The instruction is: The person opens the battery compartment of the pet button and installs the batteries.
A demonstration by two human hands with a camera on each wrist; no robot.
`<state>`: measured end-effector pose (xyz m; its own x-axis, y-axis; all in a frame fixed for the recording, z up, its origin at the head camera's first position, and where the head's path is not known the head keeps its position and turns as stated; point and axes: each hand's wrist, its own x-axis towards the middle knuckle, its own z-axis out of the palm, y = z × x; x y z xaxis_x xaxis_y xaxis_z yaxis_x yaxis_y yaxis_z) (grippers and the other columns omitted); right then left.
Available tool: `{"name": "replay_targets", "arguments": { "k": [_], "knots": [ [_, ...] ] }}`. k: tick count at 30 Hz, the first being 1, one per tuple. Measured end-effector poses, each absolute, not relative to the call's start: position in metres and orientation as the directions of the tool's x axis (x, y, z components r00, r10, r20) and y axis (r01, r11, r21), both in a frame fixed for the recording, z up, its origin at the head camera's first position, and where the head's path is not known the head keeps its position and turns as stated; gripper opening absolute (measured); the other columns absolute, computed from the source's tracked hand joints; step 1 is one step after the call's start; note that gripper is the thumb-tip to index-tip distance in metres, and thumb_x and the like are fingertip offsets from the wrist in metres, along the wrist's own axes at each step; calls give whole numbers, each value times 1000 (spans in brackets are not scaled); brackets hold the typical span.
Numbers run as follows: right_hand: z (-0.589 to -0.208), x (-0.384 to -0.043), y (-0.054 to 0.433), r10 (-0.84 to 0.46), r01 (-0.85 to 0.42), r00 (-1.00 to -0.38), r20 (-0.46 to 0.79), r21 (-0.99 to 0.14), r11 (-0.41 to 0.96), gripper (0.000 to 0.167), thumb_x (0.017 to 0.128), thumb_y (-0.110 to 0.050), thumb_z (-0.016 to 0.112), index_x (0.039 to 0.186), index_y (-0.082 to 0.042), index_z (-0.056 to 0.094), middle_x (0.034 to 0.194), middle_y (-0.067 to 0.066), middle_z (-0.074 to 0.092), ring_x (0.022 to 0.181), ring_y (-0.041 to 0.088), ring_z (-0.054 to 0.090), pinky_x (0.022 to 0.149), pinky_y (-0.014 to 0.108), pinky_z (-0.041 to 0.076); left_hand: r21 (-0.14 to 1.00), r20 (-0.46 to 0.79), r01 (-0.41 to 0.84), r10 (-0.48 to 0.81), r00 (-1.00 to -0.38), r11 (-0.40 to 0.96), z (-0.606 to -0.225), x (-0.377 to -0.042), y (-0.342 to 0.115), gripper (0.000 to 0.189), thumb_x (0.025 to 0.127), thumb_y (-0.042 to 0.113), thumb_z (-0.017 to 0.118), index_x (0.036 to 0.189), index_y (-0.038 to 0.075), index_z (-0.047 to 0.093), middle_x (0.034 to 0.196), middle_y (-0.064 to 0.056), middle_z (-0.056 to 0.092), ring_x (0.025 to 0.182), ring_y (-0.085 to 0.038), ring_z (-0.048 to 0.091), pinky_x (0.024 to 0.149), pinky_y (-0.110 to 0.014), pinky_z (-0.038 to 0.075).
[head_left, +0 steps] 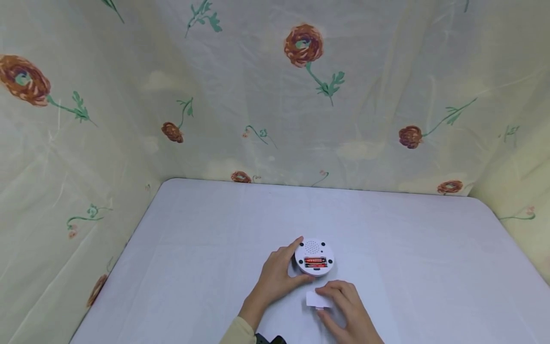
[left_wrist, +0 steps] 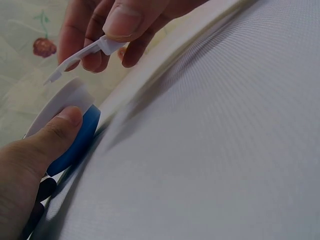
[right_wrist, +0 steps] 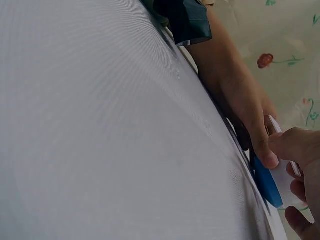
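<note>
A round white device (head_left: 312,248) with a blue side lies on the table, its underside up. Speaker holes, several dark feet and an uncovered compartment with two red batteries (head_left: 315,262) show on it. My left hand (head_left: 277,274) grips the device from the left, thumb on the near edge and fingers round the far side. Just in front of it, my right hand (head_left: 345,308) pinches a thin white battery cover (head_left: 317,300) between thumb and fingers. In the left wrist view the cover (left_wrist: 82,56) is held tilted above the device (left_wrist: 70,107), apart from it.
A white cloth-covered table (head_left: 206,239) stretches out around the hands. Behind it and at both sides hangs a pale curtain (head_left: 258,95) with a flower print. A black band (right_wrist: 190,22) sits at the left wrist.
</note>
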<state>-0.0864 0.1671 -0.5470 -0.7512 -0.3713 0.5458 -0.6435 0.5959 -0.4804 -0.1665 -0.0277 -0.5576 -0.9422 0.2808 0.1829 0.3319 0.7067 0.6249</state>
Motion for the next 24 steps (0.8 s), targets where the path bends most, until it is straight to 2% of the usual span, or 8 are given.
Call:
{"name": "replay_targets", "arguments": {
  "k": [6,15,24],
  "knots": [
    [-543,-90,165,-363,-657,-736,572,-474,586,48,68,-5,79,113,-14,64,112,0,55,108,11,42,99,8,25,622,184,334,282,-942,709,-558,-167,-28,94,71,57,74,149,29,28,132,1,57,113,-17,56,92,-37,45],
    [-538,-95,162,-347,-622,-768,538,-499,603,48,71,-7,79,116,-13,64,115,0,54,109,11,41,100,6,23,613,193,343,286,-939,712,-558,-167,-28,93,72,56,74,148,30,29,133,2,57,111,-16,56,89,-35,46],
    [-538,-101,160,-344,-669,-723,600,-479,568,46,72,-5,76,116,-10,63,115,5,55,109,15,43,100,9,25,595,243,379,292,-925,708,-559,-168,-29,90,72,47,78,147,26,33,135,3,56,113,-15,57,89,-33,46]
  ]
}}
